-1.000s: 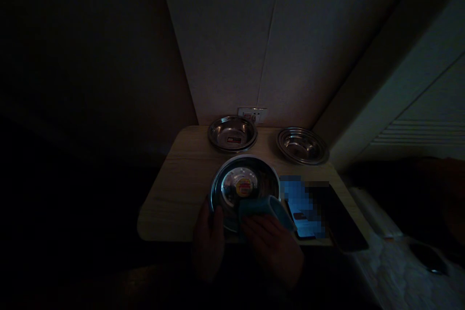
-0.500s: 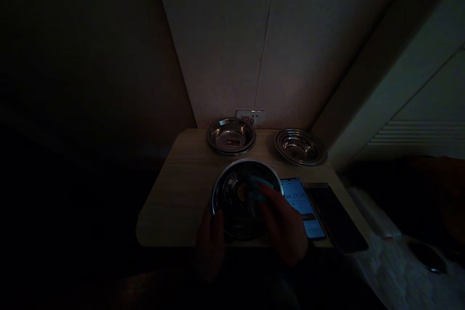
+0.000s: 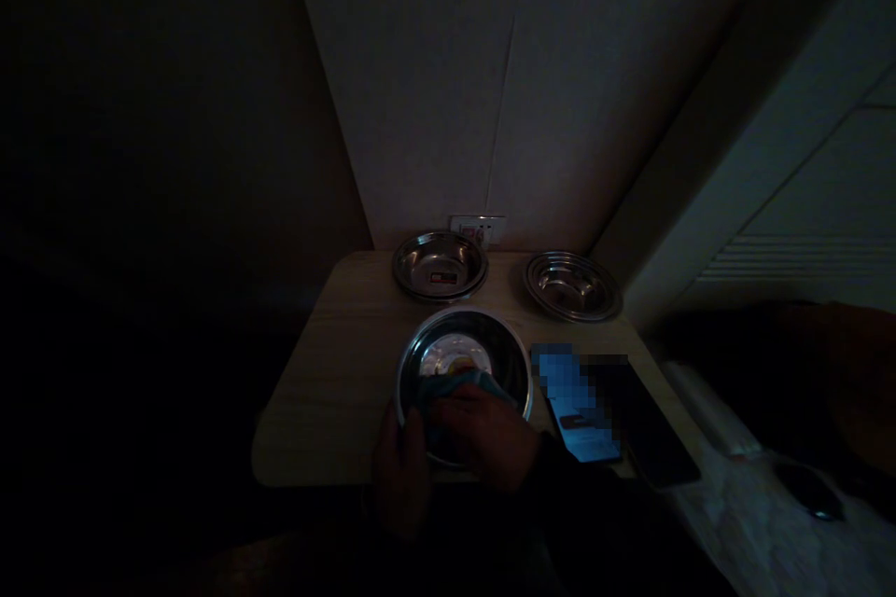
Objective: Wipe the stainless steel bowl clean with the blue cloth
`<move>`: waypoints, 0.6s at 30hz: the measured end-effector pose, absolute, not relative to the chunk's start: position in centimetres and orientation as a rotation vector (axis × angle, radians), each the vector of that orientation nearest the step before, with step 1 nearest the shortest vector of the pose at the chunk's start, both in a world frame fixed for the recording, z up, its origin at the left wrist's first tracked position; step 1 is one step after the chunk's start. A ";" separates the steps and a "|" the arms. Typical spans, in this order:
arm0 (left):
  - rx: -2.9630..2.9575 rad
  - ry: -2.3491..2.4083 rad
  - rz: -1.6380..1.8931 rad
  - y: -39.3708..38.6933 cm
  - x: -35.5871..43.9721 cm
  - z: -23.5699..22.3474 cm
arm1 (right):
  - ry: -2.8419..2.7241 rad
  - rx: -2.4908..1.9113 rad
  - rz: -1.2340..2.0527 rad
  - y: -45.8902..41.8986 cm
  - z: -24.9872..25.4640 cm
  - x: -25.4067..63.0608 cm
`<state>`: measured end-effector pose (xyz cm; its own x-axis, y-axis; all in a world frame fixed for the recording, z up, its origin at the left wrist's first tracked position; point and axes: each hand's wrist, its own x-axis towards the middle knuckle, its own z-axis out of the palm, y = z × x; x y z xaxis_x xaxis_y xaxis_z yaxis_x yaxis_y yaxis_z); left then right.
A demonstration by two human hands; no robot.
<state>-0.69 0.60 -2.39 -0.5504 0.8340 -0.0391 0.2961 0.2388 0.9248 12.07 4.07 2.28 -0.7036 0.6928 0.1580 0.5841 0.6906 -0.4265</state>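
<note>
A shiny metal bowl [image 3: 514, 345] stands at the near edge of the small wooden table [image 3: 315, 392], its inside facing up at me. My left hand [image 3: 402, 471] grips the near left rim, thumb on the inner side and fingers outside. Inside the bowl, my right hand [image 3: 483, 434] presses a blue-green cloth [image 3: 455, 382] against the near left part of the wall. The cloth covers part of a yellowish round mark on the bottom. Dim light hides the fingertips of both hands.
Behind are a stack of metal bowls with a label [image 3: 441, 266] and another stack of metal bowls [image 3: 572, 287]. Right of the bowl lie a lit phone [image 3: 584, 429] and a dark flat device [image 3: 658, 429]. A wall socket [image 3: 477, 229] sits behind the table.
My right hand has swept the cloth from the right side of the bowl across to the near left. My left hand keeps its hold on the rim. The view has shifted slightly.
</note>
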 end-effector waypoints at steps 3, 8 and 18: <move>1.134 1.901 1.268 0.7 -0.7 -1.6 | -2.564 -1.118 0.360 4.1 2.1 12.1; 1.145 1.880 1.235 0.7 -0.5 -0.8 | -2.436 -1.322 0.166 5.4 1.5 11.5; 1.041 1.935 1.237 0.7 -0.6 -1.2 | -2.498 -1.372 0.124 6.5 2.2 11.5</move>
<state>-0.63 0.70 -1.21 -0.5049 0.8596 -0.0782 0.2898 0.2541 0.9227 11.49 6.45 2.18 -0.5056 0.8371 0.2086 0.8123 0.5434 -0.2119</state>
